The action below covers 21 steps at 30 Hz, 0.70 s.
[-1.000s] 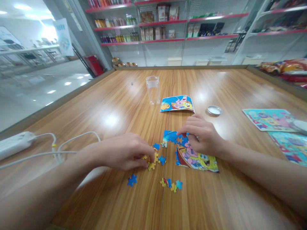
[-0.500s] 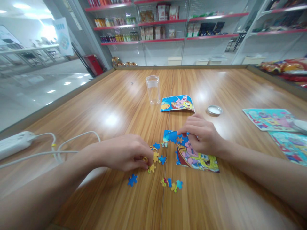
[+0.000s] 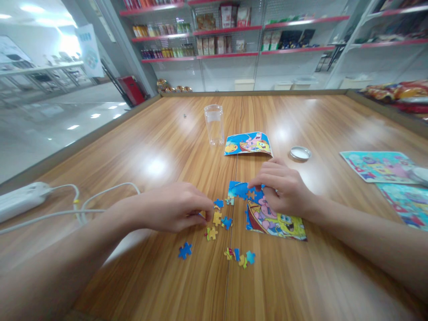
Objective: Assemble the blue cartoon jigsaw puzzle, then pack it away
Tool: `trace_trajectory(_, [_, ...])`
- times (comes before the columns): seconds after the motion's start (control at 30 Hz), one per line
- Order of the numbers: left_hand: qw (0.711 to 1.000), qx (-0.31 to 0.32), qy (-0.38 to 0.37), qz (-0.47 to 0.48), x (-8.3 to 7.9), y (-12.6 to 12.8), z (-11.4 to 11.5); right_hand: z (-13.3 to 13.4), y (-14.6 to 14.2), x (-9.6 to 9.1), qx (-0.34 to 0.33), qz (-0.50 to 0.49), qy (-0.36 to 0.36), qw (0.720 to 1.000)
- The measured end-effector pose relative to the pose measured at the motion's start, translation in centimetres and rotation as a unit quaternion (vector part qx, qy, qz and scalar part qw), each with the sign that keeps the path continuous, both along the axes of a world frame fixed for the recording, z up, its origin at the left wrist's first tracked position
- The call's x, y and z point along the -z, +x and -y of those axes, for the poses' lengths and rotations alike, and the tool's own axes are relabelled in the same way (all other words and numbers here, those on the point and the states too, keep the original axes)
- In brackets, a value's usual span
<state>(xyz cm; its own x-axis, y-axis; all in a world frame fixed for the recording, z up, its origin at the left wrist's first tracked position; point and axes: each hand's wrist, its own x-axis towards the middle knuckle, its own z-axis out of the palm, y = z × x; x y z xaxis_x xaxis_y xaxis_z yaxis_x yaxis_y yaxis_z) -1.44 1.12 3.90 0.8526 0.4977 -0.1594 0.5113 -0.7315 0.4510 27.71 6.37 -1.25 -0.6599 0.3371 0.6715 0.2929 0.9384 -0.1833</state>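
A wooden worktop [image 3: 167, 147] is being viewed from above, with both bare hands being held low in the middle of the frame. The left hand [image 3: 174, 207] is being rested left of centre, its fingers [image 3: 203, 213] being drawn together, thumb against forefinger, just beside a loose yellow piece [image 3: 216, 217]; whether a piece is being pinched between them cannot be told. The right hand [image 3: 284, 189] is being laid right of centre on the partly assembled puzzle [image 3: 270, 218], its bent fingers being kept close together and their tips being pressed onto the puzzle's upper left edge. Further loose pieces are being left scattered between and below the hands: a second yellow piece [image 3: 211, 232], a small blue piece [image 3: 226, 222], a larger blue piece [image 3: 184, 250] and a mixed cluster [image 3: 239, 257]. Above centre, an upright clear jar [image 3: 214, 125], a curled reference picture [image 3: 248, 143] and a round lid [image 3: 300, 153] are being shown apart from one another. At the left edge a white power strip [image 3: 20, 200] and its cable [image 3: 100, 196] are being shown; at the right edge, two printed sheets [image 3: 377, 166].
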Motion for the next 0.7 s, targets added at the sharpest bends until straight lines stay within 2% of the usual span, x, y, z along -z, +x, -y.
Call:
trace_trajectory(0.17, [1.0, 0.003, 0.009, -0.005, 0.4, -0.1, -0.2, 0.0, 0.0, 0.0, 0.0, 0.0, -0.003, 1.0])
trace_trajectory(0.4, [0.994, -0.041, 0.099, -0.01, 0.2, -1.0, -1.0, 0.0, 0.1, 0.0, -0.001, 0.001, -0.004, 1.0])
trace_trajectory(0.7, [0.989, -0.033, 0.142, 0.012, 0.7, -1.3, -1.4, 0.3, 0.5, -0.3, -0.006, -0.024, 0.014, 1.0])
